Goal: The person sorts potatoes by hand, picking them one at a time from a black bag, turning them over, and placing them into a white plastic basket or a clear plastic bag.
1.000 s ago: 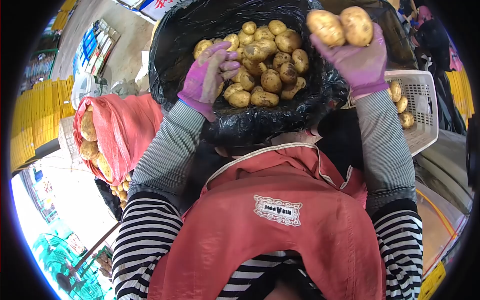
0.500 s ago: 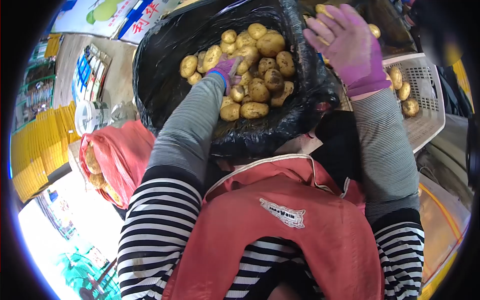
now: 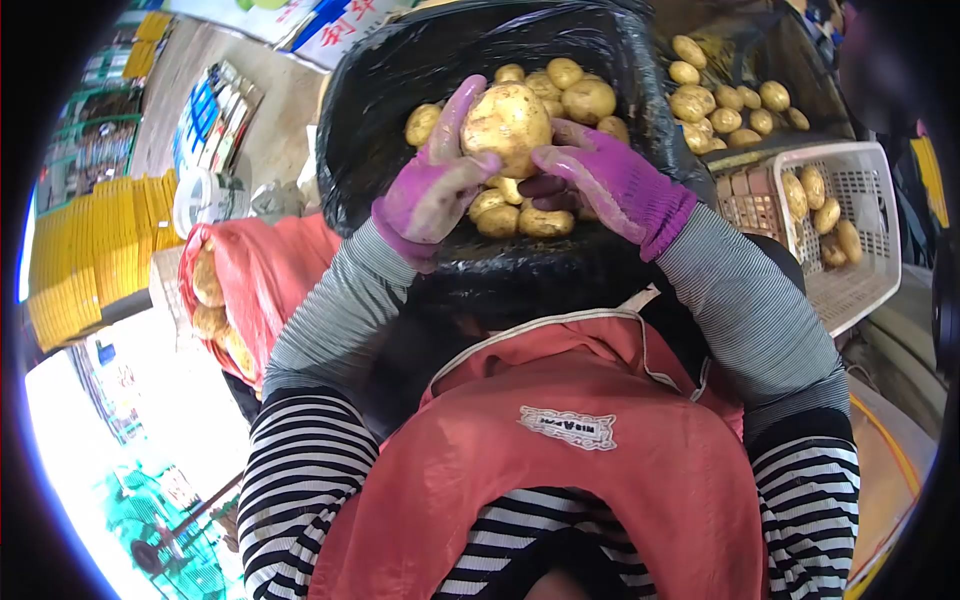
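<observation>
A large yellow potato (image 3: 506, 128) with brown specks is held up between my two gloved hands. My left hand (image 3: 432, 178), in a purple glove with soiled fingers, grips its left side, thumb underneath. On its right side, the fingertips and thumb of my right hand (image 3: 612, 180) press against it. Below lies a container lined with a black plastic bag (image 3: 380, 90), holding several potatoes (image 3: 588, 101), some of them hidden behind the hands and the held potato.
At the right, a white plastic basket (image 3: 855, 290) holds several potatoes. Behind it, a dark container (image 3: 770, 45) has more. A red mesh bag (image 3: 270, 280) with potatoes stands at the left, beside a white bucket (image 3: 208, 203) and stacked yellow crates (image 3: 95, 250).
My left hand has risen from the pile with a large potato. My right hand, earlier raised open at the right, has come in to hold it too. The view has shifted slightly.
</observation>
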